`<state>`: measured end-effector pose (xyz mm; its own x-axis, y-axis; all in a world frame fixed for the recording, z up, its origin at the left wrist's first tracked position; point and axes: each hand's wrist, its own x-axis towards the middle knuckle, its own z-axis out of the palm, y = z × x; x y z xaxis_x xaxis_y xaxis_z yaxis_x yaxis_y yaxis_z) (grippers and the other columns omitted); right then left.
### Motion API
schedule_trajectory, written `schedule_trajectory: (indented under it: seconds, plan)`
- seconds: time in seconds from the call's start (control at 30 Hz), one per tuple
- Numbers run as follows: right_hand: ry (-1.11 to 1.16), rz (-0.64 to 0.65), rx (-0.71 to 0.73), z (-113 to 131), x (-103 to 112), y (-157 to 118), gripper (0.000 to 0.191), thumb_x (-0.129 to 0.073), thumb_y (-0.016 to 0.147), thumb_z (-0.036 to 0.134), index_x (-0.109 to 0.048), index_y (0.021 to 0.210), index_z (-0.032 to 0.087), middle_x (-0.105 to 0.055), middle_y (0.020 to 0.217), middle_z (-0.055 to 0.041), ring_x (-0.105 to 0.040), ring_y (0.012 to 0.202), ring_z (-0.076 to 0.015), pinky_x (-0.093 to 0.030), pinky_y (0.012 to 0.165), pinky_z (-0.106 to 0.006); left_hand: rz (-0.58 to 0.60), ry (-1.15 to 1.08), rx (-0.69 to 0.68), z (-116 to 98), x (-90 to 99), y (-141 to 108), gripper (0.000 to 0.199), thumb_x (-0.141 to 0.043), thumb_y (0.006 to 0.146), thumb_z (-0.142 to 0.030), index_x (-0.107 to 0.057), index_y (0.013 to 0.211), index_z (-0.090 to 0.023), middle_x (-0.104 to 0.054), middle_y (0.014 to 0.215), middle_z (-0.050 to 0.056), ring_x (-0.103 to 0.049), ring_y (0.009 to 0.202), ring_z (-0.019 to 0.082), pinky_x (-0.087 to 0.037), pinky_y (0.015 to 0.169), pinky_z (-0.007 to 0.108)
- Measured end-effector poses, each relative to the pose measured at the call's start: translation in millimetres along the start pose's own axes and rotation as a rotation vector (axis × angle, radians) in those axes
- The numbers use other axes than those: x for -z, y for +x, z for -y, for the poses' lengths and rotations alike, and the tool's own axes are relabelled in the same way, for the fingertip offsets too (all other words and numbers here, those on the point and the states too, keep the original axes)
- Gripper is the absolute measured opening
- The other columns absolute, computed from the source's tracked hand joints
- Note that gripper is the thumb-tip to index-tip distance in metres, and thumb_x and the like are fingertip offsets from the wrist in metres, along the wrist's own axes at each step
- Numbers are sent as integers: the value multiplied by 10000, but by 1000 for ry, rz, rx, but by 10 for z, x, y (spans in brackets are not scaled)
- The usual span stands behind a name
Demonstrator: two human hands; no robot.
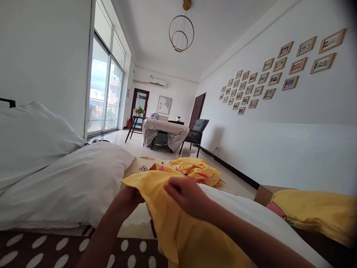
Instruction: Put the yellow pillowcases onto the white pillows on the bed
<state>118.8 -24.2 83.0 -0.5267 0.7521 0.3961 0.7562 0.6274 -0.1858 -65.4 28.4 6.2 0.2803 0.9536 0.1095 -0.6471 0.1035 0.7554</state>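
A yellow pillowcase hangs between my two hands and drapes down toward the bottom of the view. My left hand grips its left edge, with the fingertips hidden under the fabric. Curled closed, my right hand pinches the cloth near its upper right side. Just beyond lies a crumpled yellow printed cloth with pink patterns. A white pillow rests under and to the right of my right forearm.
White pillows are piled at the left on a bed with a brown, white-spotted cover. At the right, a yellow pillow sits by a cardboard box. Farther off stand a covered table and a black chair.
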Motion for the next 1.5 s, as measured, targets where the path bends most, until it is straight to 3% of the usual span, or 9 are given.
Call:
schedule_trajectory:
  seconds: [0.1,0.2,0.43,0.67,0.77,0.9,1.03,1.33,1.5]
  plan:
    - [144,111,-83,-39,87,297,285,-482,854,297,-504,605,159,-488,563,37,-404,541,-77,-275,516,-217,33,117,2,7,-48,-81,270,-695,690,-287,-663,904,-127,-531,544,-28,-437,475,79,-319,443,188]
    - [236,265,-49,-53,-54,417,208,-529,815,287,-528,649,161,-538,628,27,-451,598,-90,-301,547,-220,2,168,-32,58,-92,-114,338,-686,698,-315,-667,989,-144,-593,623,-7,-484,531,93,-363,477,189]
    - [379,190,-177,-121,-290,404,179,-550,755,205,-464,602,168,-467,583,46,-408,568,-82,-288,514,-211,-91,62,-33,121,-187,-61,398,-751,546,-191,-691,932,-115,-692,773,66,-616,674,190,-439,550,236]
    - [511,83,-208,-192,-345,434,159,-516,755,209,-474,610,161,-434,589,47,-364,548,-71,-278,492,-204,-128,102,-20,178,-65,44,207,-739,556,-223,-669,720,-116,-510,476,-34,-420,411,71,-323,429,205]
    - [560,117,-227,-241,-362,440,167,-523,754,246,-478,617,162,-431,571,50,-346,524,-66,-263,468,-200,-65,153,-21,181,-15,44,264,-764,587,-298,-671,759,-121,-540,539,-17,-448,457,78,-351,463,207]
    - [588,224,-260,-309,-365,431,242,-517,773,324,-460,596,170,-451,531,45,-373,484,-66,-273,445,-196,48,230,-3,161,-31,16,391,-772,629,-365,-676,939,-146,-625,735,33,-516,586,108,-386,529,215]
    - [664,305,-277,-345,-350,413,241,-511,781,342,-471,616,171,-477,532,44,-414,465,-65,-296,436,-185,99,357,-130,180,-76,24,336,-738,669,-356,-690,916,-134,-569,619,4,-421,505,84,-313,478,212]
    - [751,331,-343,-296,-374,395,95,-509,721,217,-522,647,158,-425,509,72,-361,428,-45,-266,402,-170,-99,759,-377,135,-222,-47,146,-726,586,-160,-718,731,-180,-682,743,77,-575,760,248,-408,649,259]
    - [843,265,-399,-281,-435,396,127,-524,744,225,-494,640,158,-417,490,78,-332,420,-40,-232,399,-172,-79,911,-358,35,-167,-113,30,-651,634,-170,-666,613,-185,-636,641,36,-525,648,196,-372,591,248]
